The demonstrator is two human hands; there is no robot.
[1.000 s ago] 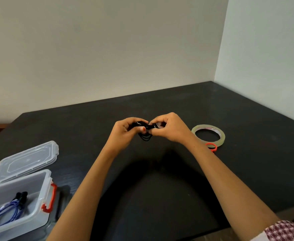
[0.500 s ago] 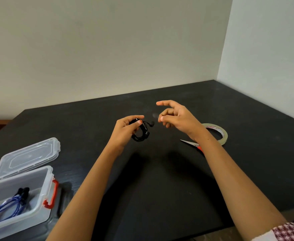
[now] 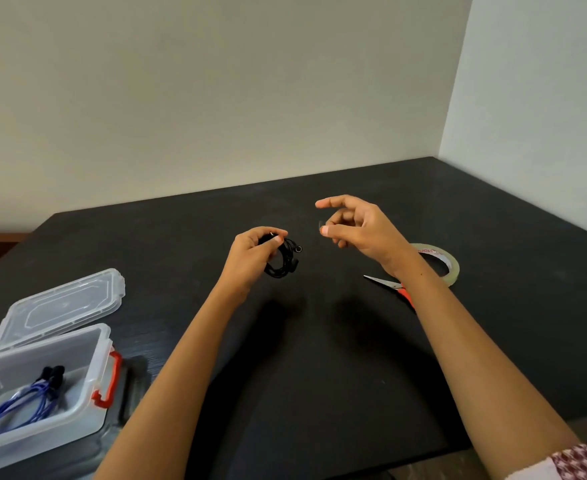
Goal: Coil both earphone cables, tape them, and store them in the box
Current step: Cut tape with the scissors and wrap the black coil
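My left hand [image 3: 254, 252] grips a coiled black earphone cable [image 3: 285, 259] a little above the middle of the dark table [image 3: 320, 375]. The coil hangs to the right of my fingers, with the earbuds showing. My right hand [image 3: 354, 226] is held apart to the right, index finger stretched out. Its thumb and a curled finger pinch a small clear piece of tape [image 3: 321, 225]. The blue earphone cable [image 3: 18, 407] lies coiled inside the open clear box [image 3: 87, 362] at the near left.
The box's clear lid [image 3: 60, 308] lies on the table just behind the box. A roll of clear tape [image 3: 451, 268] and red-handled scissors [image 3: 385, 282] lie to the right, partly behind my right forearm. Walls close off the far and right sides.
My hands were together on the black coil; the right hand has let go and drawn away up and right. The left hand keeps hold of the coil.
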